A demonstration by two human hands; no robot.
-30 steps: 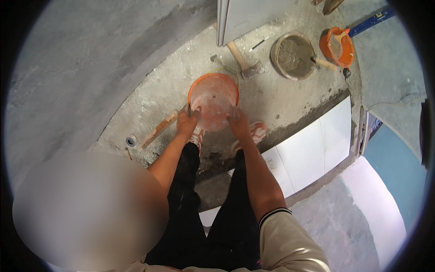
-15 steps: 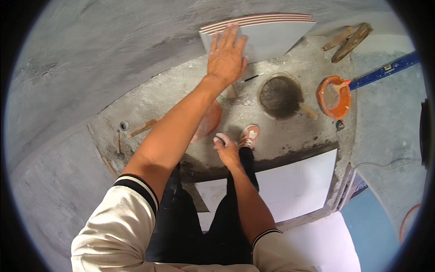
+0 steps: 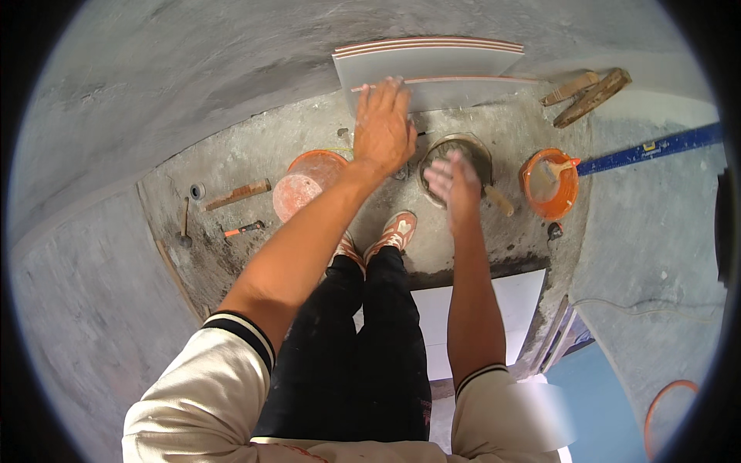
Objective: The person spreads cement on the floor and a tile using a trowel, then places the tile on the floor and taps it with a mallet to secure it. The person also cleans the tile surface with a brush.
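Several large pale tiles (image 3: 432,60) with reddish edges lean against the far wall. The front tile (image 3: 463,94) is tipped toward me, apart from the others. Its top edge is in the fingers of my left hand (image 3: 384,131), back of the hand facing up. The thumb is hidden. My right hand (image 3: 457,185) hovers, slightly blurred, above a round bucket of grey mortar (image 3: 482,158); its fingers are apart and it holds nothing. A tool handle (image 3: 499,201) sticks out over that bucket's rim.
To the left are an upturned orange bucket (image 3: 297,193), a wooden piece (image 3: 238,194), a hammer (image 3: 185,224) and an orange-handled tool (image 3: 244,229). At right stand an orange bucket (image 3: 567,202) with a brush, a blue level (image 3: 648,149) and wood pieces (image 3: 593,99). White tiles (image 3: 517,301) lie near me.
The front tile has tipped away from the stack toward me, with my left hand at its edge. My right hand has moved right and forward, over the mortar bucket, and its fingers have spread.
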